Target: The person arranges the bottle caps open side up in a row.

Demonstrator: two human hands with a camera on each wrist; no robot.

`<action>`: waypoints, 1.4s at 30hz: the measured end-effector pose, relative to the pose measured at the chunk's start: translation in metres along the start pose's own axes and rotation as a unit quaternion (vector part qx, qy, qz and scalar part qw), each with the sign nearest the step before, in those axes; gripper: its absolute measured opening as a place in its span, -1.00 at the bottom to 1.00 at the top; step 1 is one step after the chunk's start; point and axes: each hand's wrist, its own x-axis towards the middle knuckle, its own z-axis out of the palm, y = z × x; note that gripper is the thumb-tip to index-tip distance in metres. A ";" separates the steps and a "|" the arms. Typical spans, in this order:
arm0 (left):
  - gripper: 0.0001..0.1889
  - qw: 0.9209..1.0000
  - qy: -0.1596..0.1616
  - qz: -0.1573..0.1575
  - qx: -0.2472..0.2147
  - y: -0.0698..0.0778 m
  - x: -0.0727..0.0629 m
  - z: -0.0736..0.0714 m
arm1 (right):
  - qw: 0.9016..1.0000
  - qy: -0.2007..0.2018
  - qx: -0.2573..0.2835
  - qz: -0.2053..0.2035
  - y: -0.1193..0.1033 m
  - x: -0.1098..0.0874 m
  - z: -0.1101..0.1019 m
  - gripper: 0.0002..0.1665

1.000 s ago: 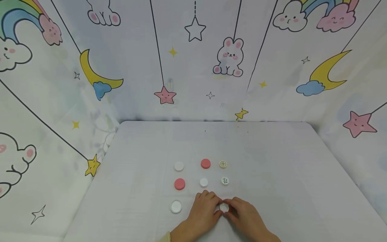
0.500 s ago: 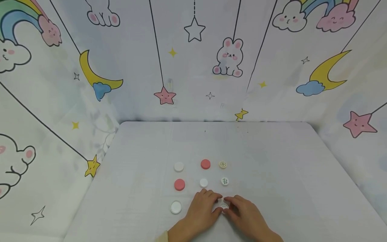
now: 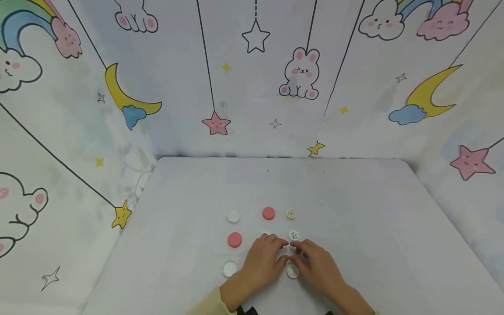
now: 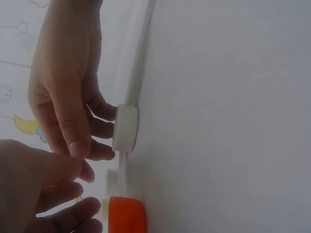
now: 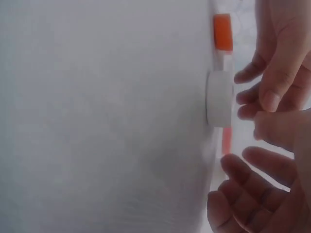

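Left hand (image 3: 261, 264) and right hand (image 3: 316, 264) have slid forward off the white cap (image 3: 292, 271), lying just behind the thumbs. Fingers loosely parted, gripping nothing visible. Placing looks done; next calls for lifting clear (no nudging).

White tabletop (image 3: 374, 218), far corners rounded, bore eight discs in three rough rows. Far row, left to right: plain white disc (image 3: 233, 217), red disc (image 3: 268, 213), small cream disc (image 3: 291, 214) with patterned top. Middle row: second red disc (image 3: 234, 239), mostly hidden white disc (image 3: 266, 234), dark-marked white disc (image 3: 293, 236). Near row: partly covered white disc (image 3: 230, 268), rimmed pale disc (image 3: 292, 272). Visible discs lay flat, apart.
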 end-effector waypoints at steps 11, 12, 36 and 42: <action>-0.68 0.999 -0.011 -0.020 0.029 -0.010 0.022 0.002 | 0.999 0.000 -0.035 0.026 0.008 0.021 -0.006 -0.53; -0.68 0.999 -0.010 -0.022 0.030 -0.010 0.024 0.001 | 0.999 -0.005 -0.039 0.030 0.008 0.023 -0.007 -0.52; -0.70 0.991 -0.081 -0.019 0.105 -0.007 0.053 0.007 | 0.994 -0.063 -0.065 0.062 0.023 0.045 -0.005 -0.54; -0.70 0.989 -0.080 -0.013 0.128 -0.006 0.056 0.013 | 0.993 -0.068 -0.072 0.071 0.026 0.046 -0.003 -0.57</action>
